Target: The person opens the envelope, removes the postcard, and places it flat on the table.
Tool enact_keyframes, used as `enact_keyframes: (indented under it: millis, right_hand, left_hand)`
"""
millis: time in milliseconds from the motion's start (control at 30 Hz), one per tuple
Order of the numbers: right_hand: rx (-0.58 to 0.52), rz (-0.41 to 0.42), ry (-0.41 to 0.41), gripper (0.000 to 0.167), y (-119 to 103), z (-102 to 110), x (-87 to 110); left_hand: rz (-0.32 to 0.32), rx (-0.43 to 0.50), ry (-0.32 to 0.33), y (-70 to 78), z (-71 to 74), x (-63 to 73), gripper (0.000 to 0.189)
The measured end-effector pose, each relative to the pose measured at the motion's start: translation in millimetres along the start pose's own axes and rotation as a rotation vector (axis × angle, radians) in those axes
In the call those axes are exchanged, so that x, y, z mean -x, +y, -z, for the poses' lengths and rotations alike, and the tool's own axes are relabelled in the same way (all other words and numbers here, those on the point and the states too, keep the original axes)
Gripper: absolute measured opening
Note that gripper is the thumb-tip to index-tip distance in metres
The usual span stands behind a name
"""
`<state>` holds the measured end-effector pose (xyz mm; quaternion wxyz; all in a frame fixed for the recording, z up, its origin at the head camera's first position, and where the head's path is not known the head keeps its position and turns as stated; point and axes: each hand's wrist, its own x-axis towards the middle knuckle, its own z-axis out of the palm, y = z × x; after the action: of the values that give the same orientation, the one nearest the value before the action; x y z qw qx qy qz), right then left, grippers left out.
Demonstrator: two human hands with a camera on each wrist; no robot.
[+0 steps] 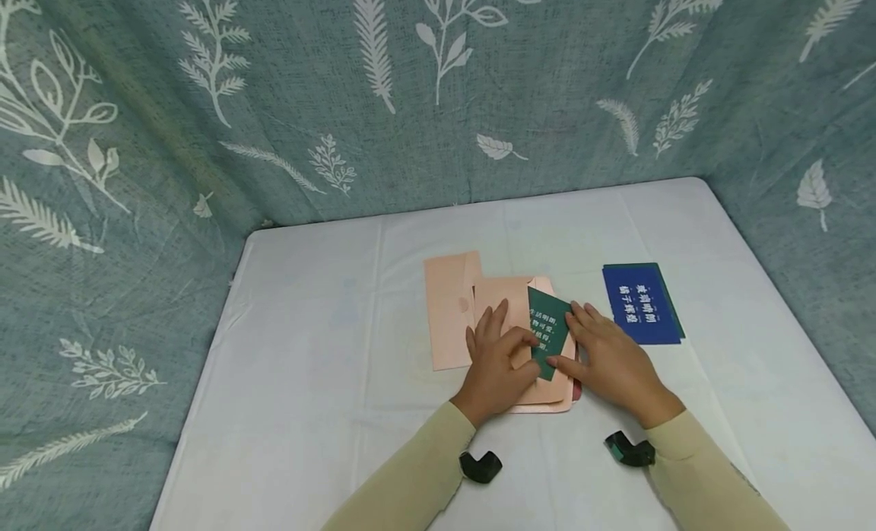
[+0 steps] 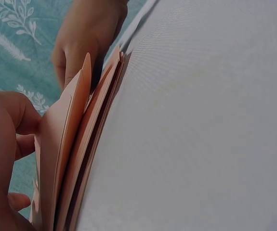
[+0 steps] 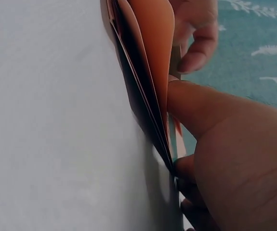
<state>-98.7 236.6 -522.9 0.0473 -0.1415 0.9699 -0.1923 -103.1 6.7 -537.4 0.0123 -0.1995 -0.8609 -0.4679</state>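
A dark green card (image 1: 550,322) with white writing lies slanted at the right side of a pink envelope (image 1: 503,289), its left part hidden inside the envelope. My right hand (image 1: 612,360) holds the card's right edge between the thumb below and the fingers above. On the envelope rests my left hand (image 1: 496,371), its index finger and thumb curled in to pinch the envelope's edge beside the card, the other fingers spread. Several pink envelopes (image 2: 56,130) are layered beneath in the left wrist view. In the right wrist view, the top envelope (image 3: 156,33) bulges apart from the layers under it.
Another pink envelope (image 1: 445,310) lies left of the stack, partly under it. To the right, a blue card (image 1: 643,306) with white writing lies over a green one (image 1: 674,310). A white cloth covers the table (image 1: 301,325); a green leaf-patterned curtain (image 1: 411,135) hangs behind.
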Motion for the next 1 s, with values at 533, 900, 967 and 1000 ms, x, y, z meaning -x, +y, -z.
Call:
enact_keyframes:
  millis: [533,900,967,1000]
  right_hand:
    - [-0.037,-0.033,-0.024,0.099,16.3,4.4,9.9]
    - [-0.047,-0.024,0.009,0.097,23.9,9.4,18.4]
    - [-0.063,-0.025,0.009,0.098,25.5,9.9,19.1]
    - [-0.07,-0.026,0.01,0.098,26.4,10.1,19.3]
  left_hand:
    - [0.043,-0.027,-0.026,1.6,1.6,-1.3,0.023]
    - [0.046,-0.049,-0.033,2.6,1.7,0.4,0.024]
    - [0.049,-0.051,-0.038,2.2,1.5,0.7,0.024]
    - [0.051,-0.052,-0.04,1.7,1.4,0.8,0.024]
